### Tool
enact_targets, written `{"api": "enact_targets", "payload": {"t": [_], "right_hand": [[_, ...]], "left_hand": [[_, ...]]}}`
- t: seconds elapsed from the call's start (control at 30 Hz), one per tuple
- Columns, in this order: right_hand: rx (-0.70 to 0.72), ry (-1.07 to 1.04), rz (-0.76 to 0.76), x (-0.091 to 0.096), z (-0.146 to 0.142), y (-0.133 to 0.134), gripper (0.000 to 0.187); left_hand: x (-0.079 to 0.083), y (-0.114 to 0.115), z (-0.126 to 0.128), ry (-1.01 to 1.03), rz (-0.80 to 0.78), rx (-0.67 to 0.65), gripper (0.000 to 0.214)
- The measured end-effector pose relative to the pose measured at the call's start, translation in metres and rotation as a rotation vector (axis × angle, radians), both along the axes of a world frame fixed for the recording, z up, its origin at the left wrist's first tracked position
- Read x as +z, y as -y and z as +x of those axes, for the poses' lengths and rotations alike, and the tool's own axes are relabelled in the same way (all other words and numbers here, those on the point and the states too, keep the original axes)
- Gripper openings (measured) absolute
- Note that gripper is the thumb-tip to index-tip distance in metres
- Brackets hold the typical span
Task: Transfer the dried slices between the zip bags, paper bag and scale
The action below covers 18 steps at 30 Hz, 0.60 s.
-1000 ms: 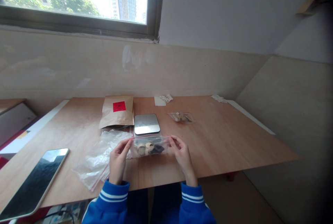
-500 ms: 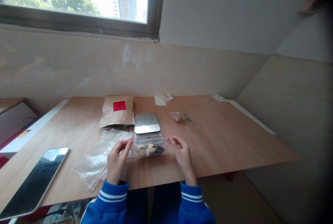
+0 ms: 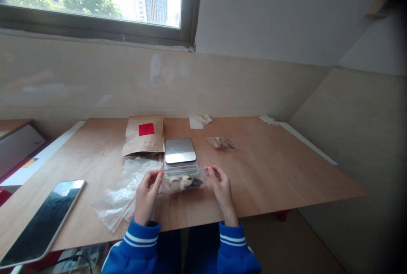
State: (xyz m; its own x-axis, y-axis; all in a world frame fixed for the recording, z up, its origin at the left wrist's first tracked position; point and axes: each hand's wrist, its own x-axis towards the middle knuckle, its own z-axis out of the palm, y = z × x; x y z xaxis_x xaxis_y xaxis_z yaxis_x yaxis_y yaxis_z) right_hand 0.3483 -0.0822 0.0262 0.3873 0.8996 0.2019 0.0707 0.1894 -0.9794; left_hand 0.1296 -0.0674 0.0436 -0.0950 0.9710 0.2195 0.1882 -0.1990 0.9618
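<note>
A clear zip bag [image 3: 208, 183] with a red seal line is stretched between my two hands at the table's front. Inside it lie several pale curled pieces [image 3: 187, 180] and a dark one; I cannot make out their kind. My left hand [image 3: 148, 195] pinches the bag's upper left corner. At the upper right corner, my right hand [image 3: 221, 189] pinches the same seal edge. Just behind the bag is a small digital scale [image 3: 180, 151] with a bare metal plate, its front part seen through the plastic.
Loose clear zip bags [image 3: 122, 193] lie left of my hands. Behind them rests a brown paper pouch [image 3: 144, 140] with a red label. A tablet [image 3: 44, 223] is at the left edge. A second filled bag [image 3: 221, 143] and crumpled tissue [image 3: 204, 119] lie farther back.
My left hand has shifted slightly to the right, and my right hand a little to the left. Both keep their pinch on the zip bag; its contents have moved slightly right.
</note>
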Motion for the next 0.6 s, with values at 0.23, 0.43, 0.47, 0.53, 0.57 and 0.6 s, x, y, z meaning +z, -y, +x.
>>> {"api": "enact_targets", "payload": {"t": [0.23, 0.43, 0.47, 0.53, 0.57, 0.6], "right_hand": [[0.036, 0.048, 0.027, -0.0013, -0.0026, -0.0006, 0.024], [0.051, 0.054, 0.037, -0.0027, -0.0006, -0.0008, 0.022], [0.051, 0.057, 0.043, -0.0028, -0.0003, -0.0009, 0.021], [0.047, 0.066, 0.055, -0.0027, -0.0003, -0.0011, 0.02], [0.042, 0.072, 0.061, -0.0025, -0.0004, -0.0012, 0.02], [0.036, 0.08, 0.067, -0.0022, -0.0007, -0.0012, 0.02]], "left_hand": [[-0.0011, 0.0001, 0.0027, 0.118, -0.031, -0.023, 0.025], [-0.0052, -0.0029, -0.0029, 0.142, -0.052, -0.058, 0.023], [-0.0053, -0.003, -0.0036, 0.141, -0.052, -0.059, 0.023], [-0.005, -0.0028, -0.0043, 0.141, -0.048, -0.057, 0.023], [-0.0047, -0.0025, -0.0044, 0.141, -0.046, -0.056, 0.023], [-0.0043, -0.0021, -0.0043, 0.141, -0.043, -0.057, 0.022]]}}
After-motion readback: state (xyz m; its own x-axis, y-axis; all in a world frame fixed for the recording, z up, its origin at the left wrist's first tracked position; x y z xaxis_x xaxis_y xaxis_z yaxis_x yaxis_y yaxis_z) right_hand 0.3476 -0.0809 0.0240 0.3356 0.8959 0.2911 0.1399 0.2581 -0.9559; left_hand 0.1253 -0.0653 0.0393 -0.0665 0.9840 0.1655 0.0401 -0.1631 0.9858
